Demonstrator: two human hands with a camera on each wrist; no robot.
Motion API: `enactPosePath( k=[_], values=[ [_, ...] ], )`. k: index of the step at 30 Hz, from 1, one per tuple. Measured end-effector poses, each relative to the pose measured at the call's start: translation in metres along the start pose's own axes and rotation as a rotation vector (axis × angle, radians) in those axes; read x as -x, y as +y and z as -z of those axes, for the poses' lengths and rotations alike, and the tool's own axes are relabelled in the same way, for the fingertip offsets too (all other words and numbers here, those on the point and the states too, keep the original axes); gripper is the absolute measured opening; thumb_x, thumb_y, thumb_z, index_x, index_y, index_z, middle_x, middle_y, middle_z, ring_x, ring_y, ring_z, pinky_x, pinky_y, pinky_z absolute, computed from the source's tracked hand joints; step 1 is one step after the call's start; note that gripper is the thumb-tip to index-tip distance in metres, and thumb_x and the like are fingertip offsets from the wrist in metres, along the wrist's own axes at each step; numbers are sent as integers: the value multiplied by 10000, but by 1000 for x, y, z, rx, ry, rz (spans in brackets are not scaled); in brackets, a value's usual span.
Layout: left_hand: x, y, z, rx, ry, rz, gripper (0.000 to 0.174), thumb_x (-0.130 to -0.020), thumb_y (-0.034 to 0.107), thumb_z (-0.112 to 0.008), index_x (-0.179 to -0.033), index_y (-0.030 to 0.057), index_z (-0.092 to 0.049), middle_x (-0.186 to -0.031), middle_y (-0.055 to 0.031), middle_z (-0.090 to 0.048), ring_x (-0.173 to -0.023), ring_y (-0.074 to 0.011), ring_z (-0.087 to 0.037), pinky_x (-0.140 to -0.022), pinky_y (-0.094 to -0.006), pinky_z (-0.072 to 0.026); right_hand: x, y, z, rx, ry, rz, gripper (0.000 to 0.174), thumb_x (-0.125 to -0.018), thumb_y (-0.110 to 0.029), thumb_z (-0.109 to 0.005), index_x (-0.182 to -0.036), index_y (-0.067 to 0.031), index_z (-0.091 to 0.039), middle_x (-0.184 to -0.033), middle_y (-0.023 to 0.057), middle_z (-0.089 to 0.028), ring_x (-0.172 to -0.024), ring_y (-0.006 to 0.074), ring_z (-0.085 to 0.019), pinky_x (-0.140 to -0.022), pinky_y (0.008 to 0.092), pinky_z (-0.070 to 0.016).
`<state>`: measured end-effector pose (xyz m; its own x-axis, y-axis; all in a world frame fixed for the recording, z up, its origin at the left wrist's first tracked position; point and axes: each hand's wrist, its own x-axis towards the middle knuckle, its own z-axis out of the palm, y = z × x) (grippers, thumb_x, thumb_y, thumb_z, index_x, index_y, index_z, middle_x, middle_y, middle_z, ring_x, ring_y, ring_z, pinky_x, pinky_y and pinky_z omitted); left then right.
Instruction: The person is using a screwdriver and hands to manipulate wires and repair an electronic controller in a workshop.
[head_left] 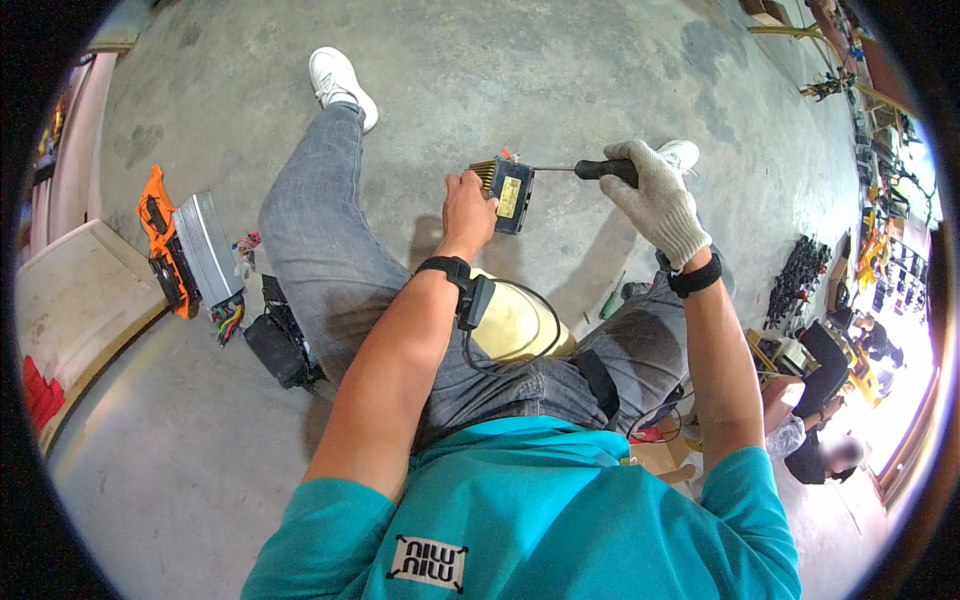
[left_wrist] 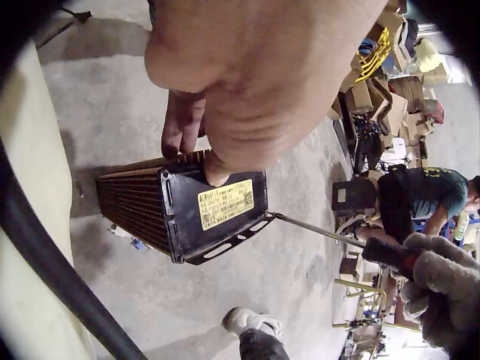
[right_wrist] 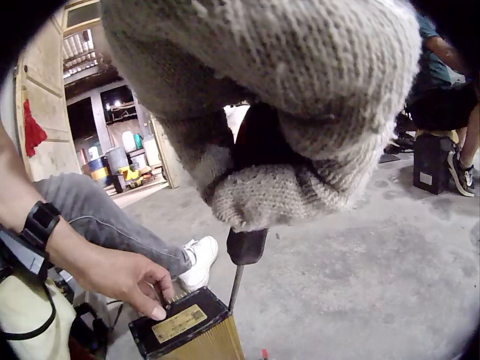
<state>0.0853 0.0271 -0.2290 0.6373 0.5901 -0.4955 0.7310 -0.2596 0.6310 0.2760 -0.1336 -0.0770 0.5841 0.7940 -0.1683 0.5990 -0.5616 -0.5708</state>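
My bare left hand (head_left: 467,215) grips a finned metal box with a black end cover (head_left: 512,198) and a yellow printed label (left_wrist: 226,206). The thumb lies on the cover beside the label, and the fingers reach over the finned side. My right hand (head_left: 655,195), in a knitted glove, grips the black handle of a screwdriver (head_left: 600,170). Its thin shaft (left_wrist: 319,229) runs to the corner of the black cover, with the tip right at the cover's edge. In the right wrist view, gloved fingers (right_wrist: 262,196) wrap the handle, hiding much of it.
A pale yellow seat (head_left: 510,325) is between the legs. On the left lie an orange frame (head_left: 157,215), a silver finned box (head_left: 208,248) and a black box (head_left: 277,350). Another person (head_left: 825,455) sits at the right, near piled parts (head_left: 797,280). White shoes (head_left: 340,85) rest on the concrete floor.
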Motion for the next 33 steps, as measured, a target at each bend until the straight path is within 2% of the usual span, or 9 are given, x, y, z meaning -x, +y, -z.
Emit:
enactPosePath(
  k=[12,21,23,33],
  values=[
    [0,2,1,-15,-10,-5,417,-868,73,-768,-1196,-8,-523,-1254,-223,-522,-1142,-424,-600,-991,-476,-507,-5,-6,3,9,-21,14,346,-850,-135,-736,-1168,-33,-645,-1000,181,-698,-935,331,-703,-825,398,-550],
    [0,3,1,2,-16,16,425,-869,69,-766,-1206,-14,-521,-1262,-225,-521,-1139,-433,-612,-994,-479,-511,-12,-16,3,81,-63,35,304,-844,-85,-711,-1140,-60,-649,-984,161,-667,-930,357,-670,-799,415,-539],
    [0,3,1,1,-10,14,423,-868,70,-767,-1202,-13,-523,-1258,-221,-523,-1139,-431,-609,-992,-479,-511,-12,-14,2,54,-42,114,304,-841,-72,-705,-1139,-67,-651,-979,166,-661,-924,363,-669,-794,421,-537],
    [0,3,0,-10,-4,-5,416,-867,68,-766,-1195,-15,-524,-1244,-218,-526,-1140,-423,-604,-982,-482,-509,-11,-20,-1,90,-46,135,288,-832,-75,-730,-1110,-86,-655,-977,148,-649,-904,352,-666,-750,417,-539]
  ],
)
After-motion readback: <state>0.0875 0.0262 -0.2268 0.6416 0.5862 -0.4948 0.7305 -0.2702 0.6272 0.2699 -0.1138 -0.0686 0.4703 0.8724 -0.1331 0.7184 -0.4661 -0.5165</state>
